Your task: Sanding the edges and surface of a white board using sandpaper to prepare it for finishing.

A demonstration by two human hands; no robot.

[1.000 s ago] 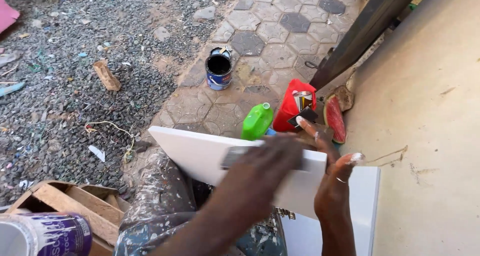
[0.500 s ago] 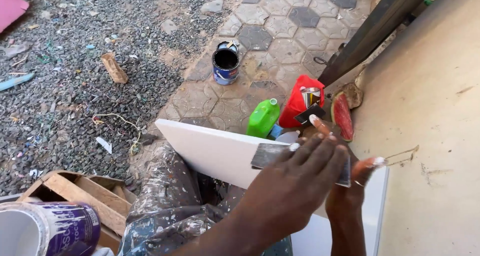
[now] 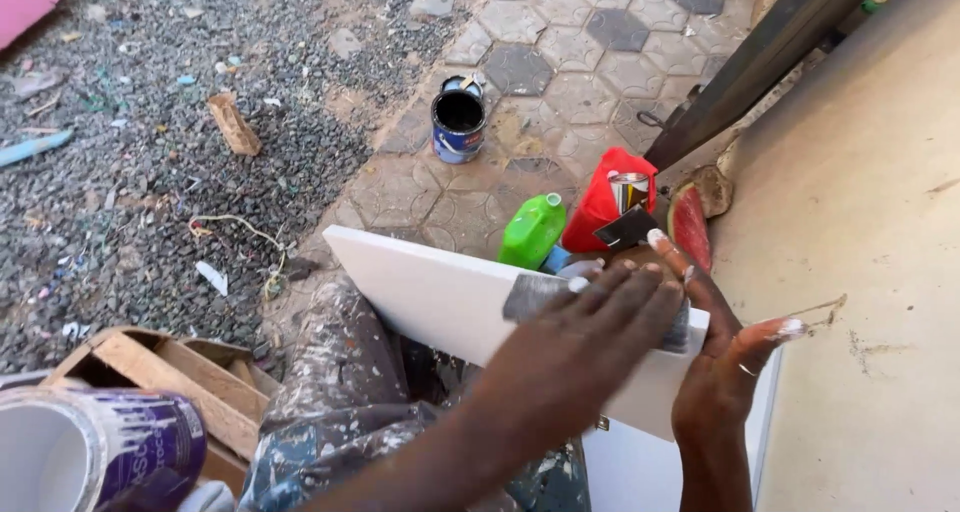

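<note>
Left hand [image 3: 590, 347] presses wide scraper blade [image 3: 545, 292] flat on white panel [image 3: 440, 297], now nearer far edge than before. Right hand [image 3: 725, 357] open, bracing panel's right end. Green bottle [image 3: 532, 232] behind panel.

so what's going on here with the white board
A person sits on the paving with a white board propped across paint-spattered trousers. The left hand presses a wide flat scraper blade against the board's face near its right end, while the right hand, fingers spread and tipped with white, steadies that end from behind. Beyond the board stand a green jug, a red container and an open paint tin.
</note>
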